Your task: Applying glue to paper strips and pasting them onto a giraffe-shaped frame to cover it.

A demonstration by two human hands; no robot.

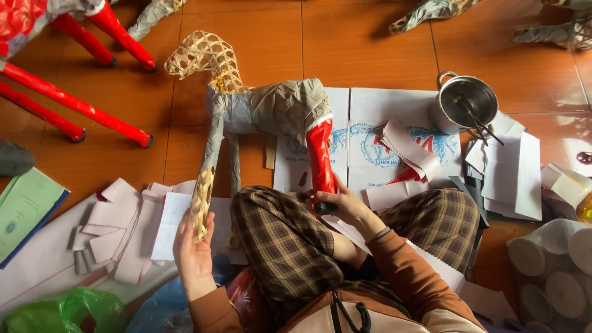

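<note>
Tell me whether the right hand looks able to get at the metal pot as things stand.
Probably yes, once freed: the right hand grips the horse figure's red leg, and the metal pot stands beyond it to the right, with only loose paper strips lying between.

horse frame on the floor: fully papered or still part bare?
Part bare. The horse frame shows open bamboo weave at head and one foreleg; its body is papered grey, one hind leg red. Left hand holds the bare foreleg.
</note>
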